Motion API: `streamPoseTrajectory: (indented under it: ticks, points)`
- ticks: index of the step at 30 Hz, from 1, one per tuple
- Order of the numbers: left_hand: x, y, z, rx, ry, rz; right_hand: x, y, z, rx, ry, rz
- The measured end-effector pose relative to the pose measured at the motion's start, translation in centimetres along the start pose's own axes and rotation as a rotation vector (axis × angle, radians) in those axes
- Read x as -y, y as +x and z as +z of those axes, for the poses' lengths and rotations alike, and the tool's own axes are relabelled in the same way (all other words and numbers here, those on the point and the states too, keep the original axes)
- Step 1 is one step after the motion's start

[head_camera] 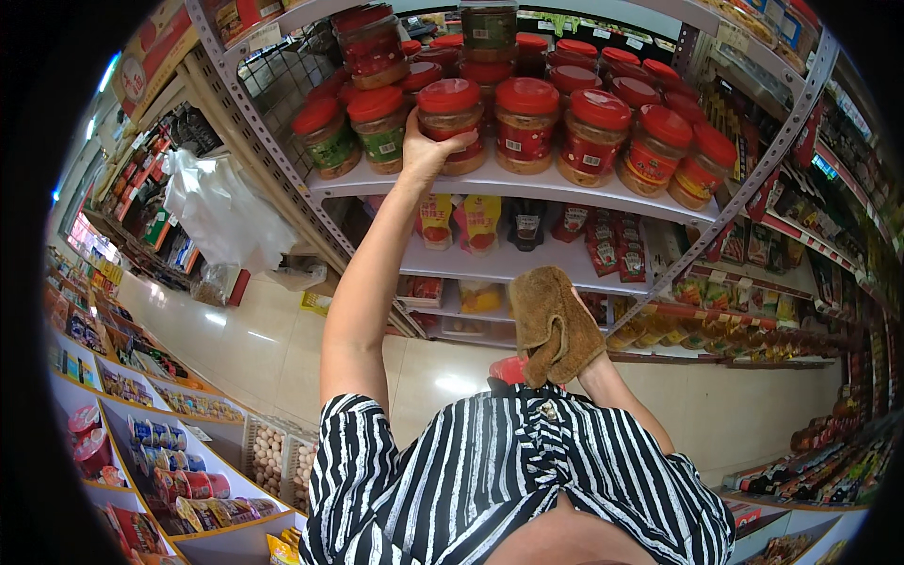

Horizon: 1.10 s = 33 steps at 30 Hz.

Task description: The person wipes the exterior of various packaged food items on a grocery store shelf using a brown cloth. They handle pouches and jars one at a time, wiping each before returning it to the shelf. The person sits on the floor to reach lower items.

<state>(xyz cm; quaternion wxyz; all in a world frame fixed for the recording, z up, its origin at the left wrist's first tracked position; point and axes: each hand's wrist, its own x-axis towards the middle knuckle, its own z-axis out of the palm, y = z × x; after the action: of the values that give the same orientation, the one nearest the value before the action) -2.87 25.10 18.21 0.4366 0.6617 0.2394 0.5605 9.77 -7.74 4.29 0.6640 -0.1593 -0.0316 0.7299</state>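
Note:
My left hand (429, 150) is wrapped around a red-lidded plastic jar (452, 106) in the front row of a metal shelf (395, 185). The jar stands upright, and my thumb and fingers press its sides. To its left are jars with green labels (381, 131); to its right stand jars with red labels (525, 127). More jars fill the rows behind, some stacked. A brown cloth (554, 321) covers most of my right hand (586, 332), which holds it in front of my body, below the jar shelf. The fingers under the cloth are mostly hidden.
Lower shelves hold pouches (482, 224) and red sachets (604, 247). White plastic bags (219, 205) hang at the left. A perforated metal post (748, 187) rises on the right. Snack bins (205, 487) and crates of eggs (268, 452) are at the lower left.

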Motion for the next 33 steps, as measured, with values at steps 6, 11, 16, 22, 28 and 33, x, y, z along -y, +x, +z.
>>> streamPoseTrajectory:
  ticks: [6,11,16,22,28,33]
  points:
    - [-0.6,-3.0,1.4,-0.124,0.409,0.124,0.2,0.3,-1.2,0.013,0.075,0.029]
    - [-0.3,-3.3,1.2,-0.137,0.405,0.064,0.3,0.6,-2.1,-0.010,0.068,0.041]
    - [0.5,-2.4,0.4,-0.093,0.414,0.037,0.4,0.7,-2.1,0.004,0.066,0.046]
    - [0.8,-3.1,0.5,-0.168,0.536,0.140,0.6,0.5,-0.9,-0.073,-0.024,0.003]
    - [-0.1,-9.5,5.1,-0.114,0.451,0.458,1.2,0.6,-1.9,-0.054,-0.013,-0.035]
    - [-0.2,-8.1,10.0,-0.082,0.487,0.346,1.1,-0.1,-1.7,-0.117,-0.039,-0.049]
